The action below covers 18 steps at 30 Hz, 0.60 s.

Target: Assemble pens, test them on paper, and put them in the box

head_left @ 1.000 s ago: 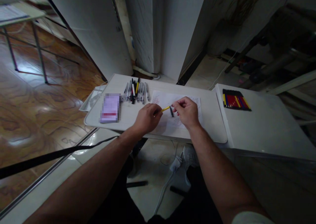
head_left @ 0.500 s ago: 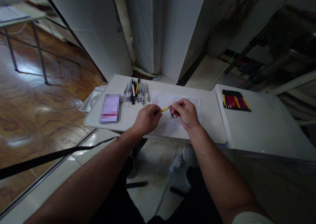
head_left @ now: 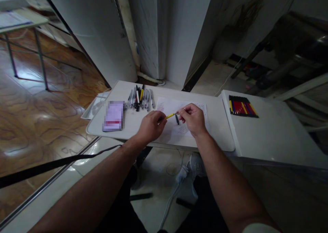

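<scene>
Left hand [head_left: 152, 125] pinches a yellow pen [head_left: 169, 116]; right hand [head_left: 193, 118], grip unclear, has room before the right table edge [head_left: 229, 132].

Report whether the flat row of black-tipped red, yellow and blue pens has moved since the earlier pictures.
No. The pen row keeps its place against the far left corner of the white tabletop under it.

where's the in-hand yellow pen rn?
Head view, near centre: the yellow pen is in the left hand, its far end pointing toward the right hand, above the paper sheet.
</scene>
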Motion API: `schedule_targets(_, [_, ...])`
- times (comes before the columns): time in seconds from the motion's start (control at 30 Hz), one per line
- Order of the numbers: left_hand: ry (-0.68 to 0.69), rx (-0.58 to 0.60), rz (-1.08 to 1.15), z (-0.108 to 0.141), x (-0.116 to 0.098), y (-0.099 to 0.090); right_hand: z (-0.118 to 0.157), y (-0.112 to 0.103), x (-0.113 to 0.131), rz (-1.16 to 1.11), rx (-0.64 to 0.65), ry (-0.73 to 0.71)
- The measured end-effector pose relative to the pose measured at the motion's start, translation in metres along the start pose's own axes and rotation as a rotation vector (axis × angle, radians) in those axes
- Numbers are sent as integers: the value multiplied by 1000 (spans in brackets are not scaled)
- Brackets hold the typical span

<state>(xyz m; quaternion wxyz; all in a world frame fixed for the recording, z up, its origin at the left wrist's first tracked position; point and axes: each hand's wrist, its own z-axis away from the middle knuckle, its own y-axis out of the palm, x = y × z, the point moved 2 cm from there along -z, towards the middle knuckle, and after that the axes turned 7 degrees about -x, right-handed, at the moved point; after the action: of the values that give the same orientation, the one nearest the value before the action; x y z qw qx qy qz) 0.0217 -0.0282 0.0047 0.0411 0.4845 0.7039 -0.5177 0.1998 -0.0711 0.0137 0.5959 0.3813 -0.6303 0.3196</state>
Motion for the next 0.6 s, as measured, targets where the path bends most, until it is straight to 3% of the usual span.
schedule_targets(0.2, [4,7,21,1,1,0,4,3,-2,-44,42,55])
schedule_targets(0.6, [-22,5,32,0,0,1,6,5,3,86,-25,-76])
